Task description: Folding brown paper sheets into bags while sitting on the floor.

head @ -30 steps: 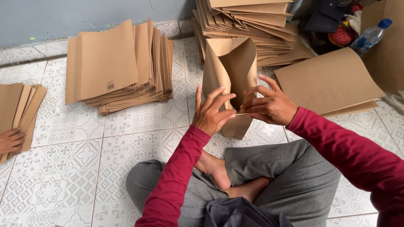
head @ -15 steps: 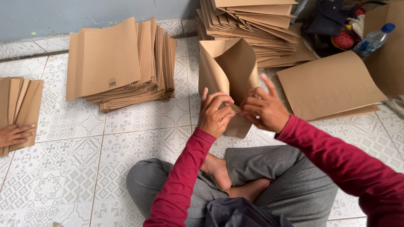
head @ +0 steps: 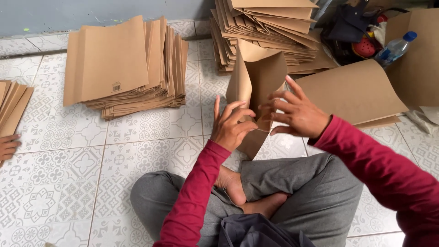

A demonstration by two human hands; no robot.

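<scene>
The left hand (head: 232,124) and right hand (head: 296,112) are both gripping a half-folded brown paper bag (head: 256,87), standing on the tiled floor (head: 151,151) at twelve o'clock from the crossed legs; flat bags (head: 123,68) are lying stacked at ten o'clock.

Two stacks of flat brown paper bags (head: 125,68) (head: 270,32) sit on the patterned tile floor (head: 59,183). A plastic water bottle (head: 395,47) lies beside a dark bag (head: 350,23). Someone else's hand (head: 8,146) rests at the left edge.

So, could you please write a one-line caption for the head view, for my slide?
Seated cross-legged on a tiled floor, a person's left hand and right hand fold a brown paper bag among stacks of flat bags.
</scene>
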